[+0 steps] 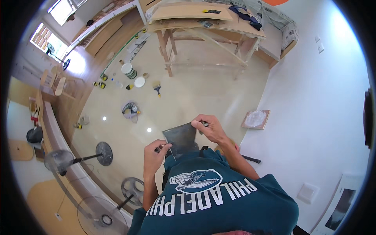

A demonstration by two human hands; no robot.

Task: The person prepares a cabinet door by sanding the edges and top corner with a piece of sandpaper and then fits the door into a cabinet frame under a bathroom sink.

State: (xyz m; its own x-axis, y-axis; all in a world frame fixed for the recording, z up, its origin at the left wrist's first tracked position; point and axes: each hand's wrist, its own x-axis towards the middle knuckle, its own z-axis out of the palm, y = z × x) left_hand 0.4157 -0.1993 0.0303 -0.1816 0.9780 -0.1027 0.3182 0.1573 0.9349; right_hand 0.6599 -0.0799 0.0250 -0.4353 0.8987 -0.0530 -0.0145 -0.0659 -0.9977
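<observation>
Teal shirt (250, 209); dark sheet (181, 138) between left hand (156, 150), right hand (210, 128), fingers at edges.

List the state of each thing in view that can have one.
Dark flat plate, held
Left grip, closed on the plate's left edge
Right grip, closed on the plate's upper-right corner
Bucket, upright
Round white lid, lying flat
Paintbrush, lying flat
Square board, smeared white
Pedestal fans, standing; running or off unclear

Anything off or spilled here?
No clear spill. A flat tan-bristled paintbrush lies loose on the glossy beige floor, oddly exposed underfoot; the square brown board by the white wall bears a messy white smear.
</observation>
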